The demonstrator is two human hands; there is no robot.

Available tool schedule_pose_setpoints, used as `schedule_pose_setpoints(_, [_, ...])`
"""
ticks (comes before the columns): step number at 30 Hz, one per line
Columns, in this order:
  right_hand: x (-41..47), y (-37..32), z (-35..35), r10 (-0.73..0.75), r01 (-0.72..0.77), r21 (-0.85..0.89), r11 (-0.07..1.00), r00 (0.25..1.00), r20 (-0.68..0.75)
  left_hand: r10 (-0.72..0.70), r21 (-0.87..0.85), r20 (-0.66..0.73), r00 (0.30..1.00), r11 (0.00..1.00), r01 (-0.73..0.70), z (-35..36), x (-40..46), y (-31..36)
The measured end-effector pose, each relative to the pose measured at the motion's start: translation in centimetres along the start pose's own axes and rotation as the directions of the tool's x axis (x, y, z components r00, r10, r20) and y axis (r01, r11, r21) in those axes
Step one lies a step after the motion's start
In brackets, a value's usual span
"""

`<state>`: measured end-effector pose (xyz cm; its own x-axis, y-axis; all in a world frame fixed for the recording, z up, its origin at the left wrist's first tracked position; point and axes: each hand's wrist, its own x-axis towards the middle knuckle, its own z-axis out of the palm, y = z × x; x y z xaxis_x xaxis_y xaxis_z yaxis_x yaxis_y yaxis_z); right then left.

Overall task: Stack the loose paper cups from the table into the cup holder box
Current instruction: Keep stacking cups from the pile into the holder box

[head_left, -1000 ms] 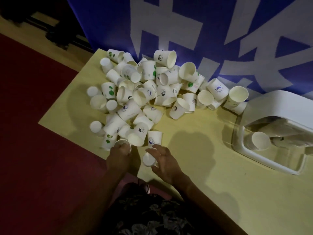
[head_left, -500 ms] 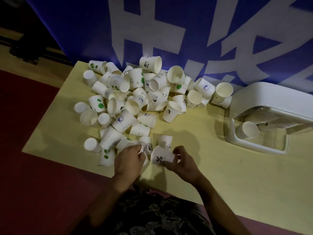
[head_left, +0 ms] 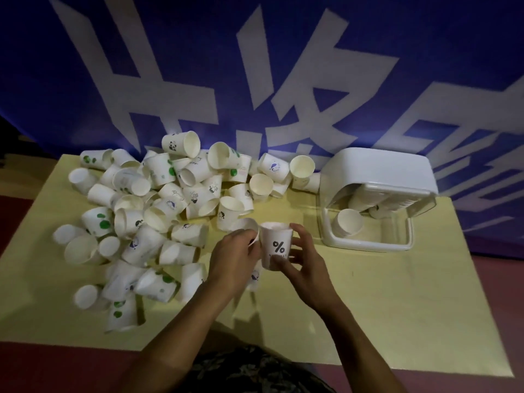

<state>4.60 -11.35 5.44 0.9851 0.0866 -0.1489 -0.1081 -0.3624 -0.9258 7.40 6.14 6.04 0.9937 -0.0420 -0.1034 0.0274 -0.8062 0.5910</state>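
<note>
A blue banner (head_left: 283, 66) with big white characters fills the top of the view, from nine o'clock round to three. Below it lies the yellow table (head_left: 397, 307), reaching from the centre down toward six.

On the table, from nine to eleven o'clock of centre, sprawls the pile (head_left: 158, 211) of loose white paper cups, most on their sides, some mouth-up, some bottom-up, many touching or overlapping. Several carry green dots, others small blue or black prints; a panda cup (head_left: 181, 144) sits on top at the far edge.

At two o'clock of centre stands the white box (head_left: 380, 171), lying with its opening toward the person. A stack (head_left: 350, 225) of nested cups lies inside it, its mouth pointing out toward the near-left.

Just below centre the two hands meet. The right hand (head_left: 303, 262) holds an upright cup (head_left: 275, 245) printed with a black percent sign, fingers curled round its right side and thumb across the front near its base. The left hand (head_left: 235, 256), at nine o'clock of that cup, grips a second cup (head_left: 249, 225), tilted, its rim touching the percent cup's left wall.

A dark patterned garment (head_left: 249, 373) shows at six o'clock.
</note>
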Motion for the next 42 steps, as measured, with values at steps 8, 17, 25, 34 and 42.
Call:
schedule_pose_setpoints(8, [1.1, 4.2, -11.1, -0.318, 0.066, -0.525, 0.848, 0.856, -0.407, 0.170, 0.035, 0.013, 0.985, 0.985, -0.170, 4.0, 4.1, 9.1])
schedule_pose_setpoints(17, [5.6, 9.1, -17.5, -0.302, 0.012, -0.692, 0.722, 0.905, -0.299, 0.163, 0.035, -0.048, 0.985, 0.986, -0.161, 8.3, 5.2, 14.1])
schedule_pose_setpoints(25, [8.9, 14.7, -16.8, -0.151, 0.048, -0.761, 0.647, 0.986, -0.066, 0.192, 0.038, -0.076, 0.978, 0.981, -0.190, 10.1, 5.4, 16.7])
schedule_pose_setpoints(34, [7.7, 16.1, -18.9, -0.108, 0.080, -0.559, 0.825, 0.994, -0.017, 0.251, 0.122, 0.030, 0.967, 0.960, -0.253, 13.8, 8.0, 19.2])
schedule_pose_setpoints(42, [5.2, 17.5, -21.0, 0.019, -0.066, -0.391, 0.918, 0.992, -0.122, 0.115, 0.410, 0.331, 0.937, 0.876, -0.252, 17.6, 10.0, 19.7])
